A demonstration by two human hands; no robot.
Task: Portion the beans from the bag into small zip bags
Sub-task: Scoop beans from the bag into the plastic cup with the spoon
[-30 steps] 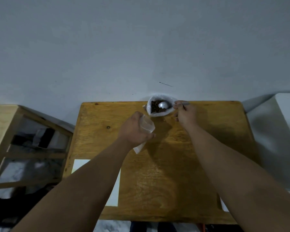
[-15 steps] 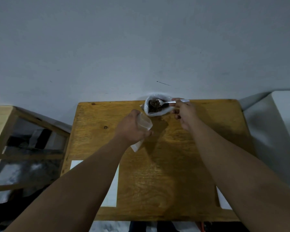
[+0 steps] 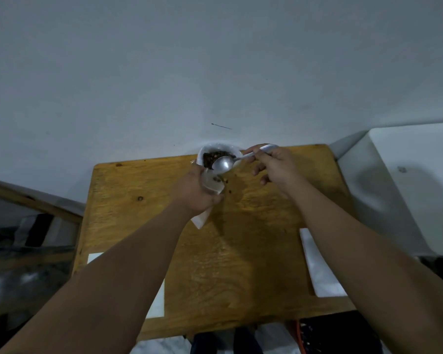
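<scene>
From my feed, the left hand (image 3: 197,192) grips a small zip bag (image 3: 207,218), its fingers (image 3: 216,198) curled round the clear plastic so that the mouth points up and the bottom corner sticks out below the palm. The right hand (image 3: 276,167) pinches the handle of a metal spoon (image 3: 224,164) between thumb and forefinger, with the other fingers loosely bent underneath. The spoon's bowl sits just over the mouth of the zip bag and looks bare of beans to me.

The bag of beans (image 3: 237,152) stands open at the far edge of the bench (image 3: 241,251), against the wall, just behind both hands, and I can see the dark beans (image 3: 211,157) inside it. A few loose beans (image 3: 230,191) lie on the wood beside the zip bag. A dark speck or two shows inside the zip bag near its mouth, though I cannot tell how many.

Nearer to me, a white sheet (image 3: 156,302) lies partly under the left forearm, and another white sheet (image 3: 317,272) lies by the right forearm.
</scene>
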